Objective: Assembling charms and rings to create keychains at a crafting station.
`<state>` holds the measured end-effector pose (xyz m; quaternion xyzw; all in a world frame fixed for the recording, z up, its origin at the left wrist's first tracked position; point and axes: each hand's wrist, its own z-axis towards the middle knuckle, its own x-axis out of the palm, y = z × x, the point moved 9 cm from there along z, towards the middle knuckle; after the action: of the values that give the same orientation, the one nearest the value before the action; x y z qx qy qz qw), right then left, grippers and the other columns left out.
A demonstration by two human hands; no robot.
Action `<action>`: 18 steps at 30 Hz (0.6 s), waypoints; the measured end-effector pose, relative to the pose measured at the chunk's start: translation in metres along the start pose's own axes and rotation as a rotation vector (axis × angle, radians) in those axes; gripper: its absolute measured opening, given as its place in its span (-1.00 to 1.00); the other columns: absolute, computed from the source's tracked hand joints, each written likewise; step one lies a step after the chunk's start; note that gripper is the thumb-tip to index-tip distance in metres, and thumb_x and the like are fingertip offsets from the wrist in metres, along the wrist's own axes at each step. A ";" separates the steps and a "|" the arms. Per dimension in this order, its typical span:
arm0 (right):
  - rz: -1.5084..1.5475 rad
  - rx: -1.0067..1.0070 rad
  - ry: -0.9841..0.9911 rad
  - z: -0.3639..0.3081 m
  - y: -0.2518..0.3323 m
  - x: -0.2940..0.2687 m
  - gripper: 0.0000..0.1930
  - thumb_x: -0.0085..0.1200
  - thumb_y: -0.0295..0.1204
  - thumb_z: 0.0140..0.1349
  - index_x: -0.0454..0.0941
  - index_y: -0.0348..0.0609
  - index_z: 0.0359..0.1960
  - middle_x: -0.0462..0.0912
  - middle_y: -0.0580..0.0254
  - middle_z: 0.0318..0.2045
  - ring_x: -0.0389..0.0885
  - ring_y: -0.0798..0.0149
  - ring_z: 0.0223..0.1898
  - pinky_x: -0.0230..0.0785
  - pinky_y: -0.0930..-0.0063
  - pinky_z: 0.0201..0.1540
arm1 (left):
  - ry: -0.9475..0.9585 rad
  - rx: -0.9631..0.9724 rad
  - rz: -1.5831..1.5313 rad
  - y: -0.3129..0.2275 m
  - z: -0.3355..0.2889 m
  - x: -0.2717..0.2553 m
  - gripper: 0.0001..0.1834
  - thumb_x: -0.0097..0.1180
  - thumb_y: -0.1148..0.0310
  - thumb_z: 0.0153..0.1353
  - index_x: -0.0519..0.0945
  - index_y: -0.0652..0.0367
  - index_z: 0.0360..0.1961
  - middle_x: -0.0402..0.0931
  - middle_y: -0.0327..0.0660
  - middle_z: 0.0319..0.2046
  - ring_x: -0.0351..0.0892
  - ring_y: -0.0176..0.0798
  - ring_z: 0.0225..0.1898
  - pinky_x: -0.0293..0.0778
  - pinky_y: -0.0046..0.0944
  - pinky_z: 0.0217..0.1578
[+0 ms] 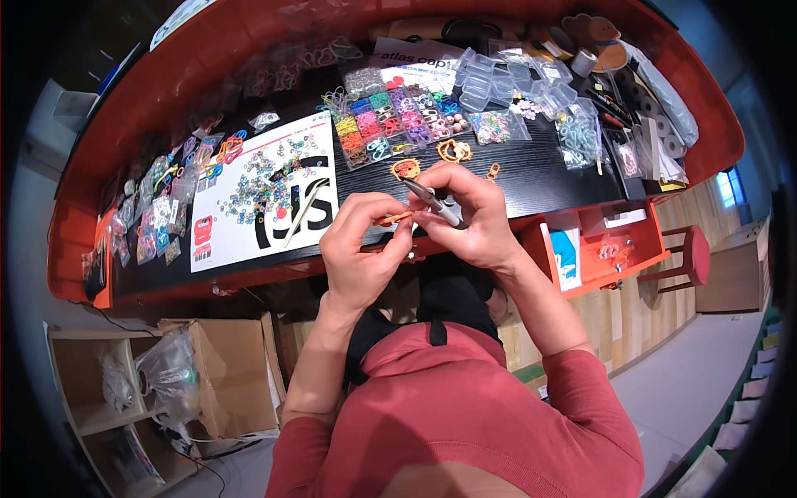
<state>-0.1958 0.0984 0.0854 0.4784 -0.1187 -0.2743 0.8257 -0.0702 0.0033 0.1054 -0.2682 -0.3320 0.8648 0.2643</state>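
Head view, clock taken from the hands. L hand [353, 236]: thumb & index pinched nearly closed on small orange piece [393, 220], approx. pic centre, held over desk's near edge. R hand [477, 220]: just beside at 3, fingers curled round slim grey-&-white tool [437, 203], dark tip pointing approx. 10. R thumb v. near orange piece; can't tell if touching. Tool's exact type unclear too, partly hidden by fingers.

Desk [544, 170]: black top, red surround. At 9–10, white sheet [311, 137] w/ big black lettering, pile of small multicol. rings [257, 195] on it; pale stick [303, 214] lies at 9, nearer L hand. Small bags [158, 212] of coloured bits further out, same side.

At 12, colour-sorted bits [407, 116] in a grid; orange ornament [405, 168] just beyond hands, 2nd orange ornament [454, 150] at 1, orange clasp [493, 171] at 2. Clear boxes [490, 87] stacked approx. 1, bag of pale green rings [579, 137] at 2.

At 3, open red drawer [638, 263], red stool [697, 256] past it. At 8, shelf unit [133, 332] w/ plastic bag [170, 365].
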 end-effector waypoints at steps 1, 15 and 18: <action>0.000 0.000 -0.001 0.000 -0.001 0.000 -0.66 0.29 -0.60 0.05 0.60 -0.28 -0.09 0.66 0.17 -0.18 0.63 0.33 -0.17 0.46 0.44 -0.04 | 0.010 -0.047 -0.027 0.005 -0.001 0.001 -0.75 0.31 0.70 0.02 0.64 0.30 -0.23 0.64 -0.11 -0.21 0.64 -0.27 -0.18 0.55 -0.31 -0.13; -0.213 0.001 -0.075 -0.009 0.013 -0.004 -0.74 0.26 -0.60 0.08 0.59 -0.26 -0.16 0.62 0.21 -0.33 0.59 0.36 -0.37 0.45 0.46 -0.30 | -0.034 -0.018 0.035 0.000 -0.001 0.002 -0.77 0.32 0.68 0.02 0.63 0.27 -0.26 0.62 -0.16 -0.25 0.61 -0.32 -0.26 0.52 -0.36 -0.25; -0.311 -0.061 -0.084 -0.009 0.021 -0.001 -0.77 0.27 -0.59 0.10 0.58 -0.26 -0.19 0.61 0.16 -0.37 0.59 0.28 -0.42 0.43 0.45 -0.37 | -0.077 0.071 0.129 -0.007 0.000 -0.002 -0.76 0.33 0.67 0.00 0.63 0.26 -0.27 0.63 -0.14 -0.28 0.63 -0.27 -0.28 0.55 -0.32 -0.27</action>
<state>-0.1859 0.1137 0.0986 0.4536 -0.0695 -0.4220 0.7819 -0.0667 0.0069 0.1111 -0.2463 -0.2929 0.9010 0.2044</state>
